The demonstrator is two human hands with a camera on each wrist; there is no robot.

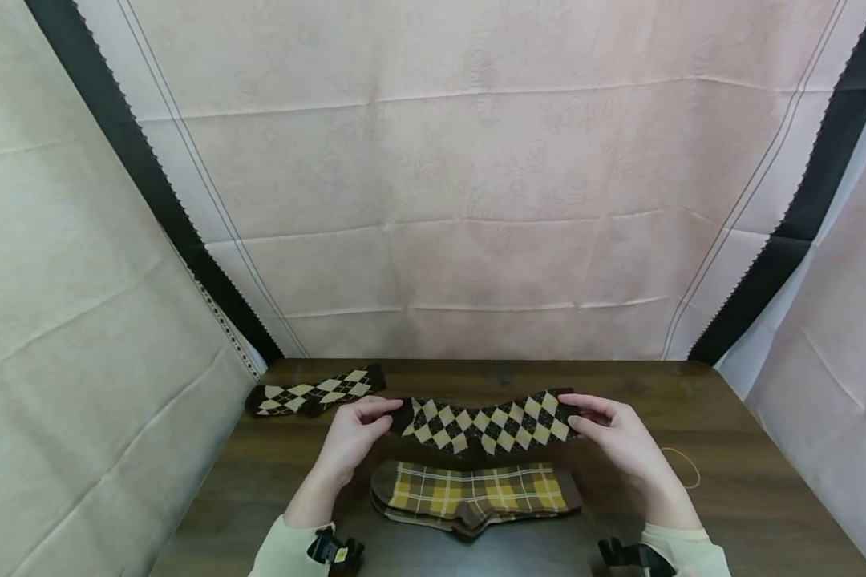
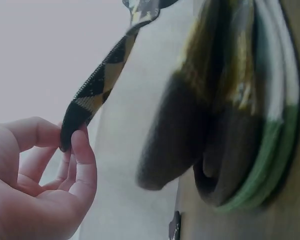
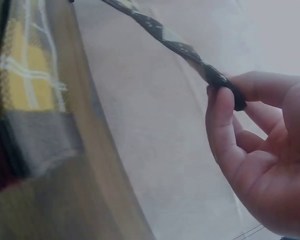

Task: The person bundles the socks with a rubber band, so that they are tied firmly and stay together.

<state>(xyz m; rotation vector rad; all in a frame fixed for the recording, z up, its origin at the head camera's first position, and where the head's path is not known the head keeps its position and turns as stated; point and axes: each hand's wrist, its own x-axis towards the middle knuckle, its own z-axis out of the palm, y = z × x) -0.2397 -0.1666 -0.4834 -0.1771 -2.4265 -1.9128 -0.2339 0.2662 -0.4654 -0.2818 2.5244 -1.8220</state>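
Observation:
A black argyle sock (image 1: 491, 425) with cream diamonds is stretched sideways between both hands, sagging slightly in the middle. My left hand (image 1: 355, 439) pinches its left end between thumb and fingers; the left wrist view shows the dark tip of the sock (image 2: 97, 87) in that pinch. At the opposite end, my right hand (image 1: 617, 441) pinches the dark edge, seen also in the right wrist view (image 3: 262, 135). Nearer the body lies a stack of folded socks (image 1: 476, 493), a yellow and brown plaid one on top. Green and white layers (image 2: 270, 165) show beneath it in the left wrist view.
Another argyle sock (image 1: 317, 393) lies at the table's back left, just beyond the left hand. A thin orange rubber band (image 1: 695, 473) rests right of the right forearm. Pale fabric walls (image 1: 491, 240) enclose the brown wooden table (image 1: 750, 497) at the back and sides.

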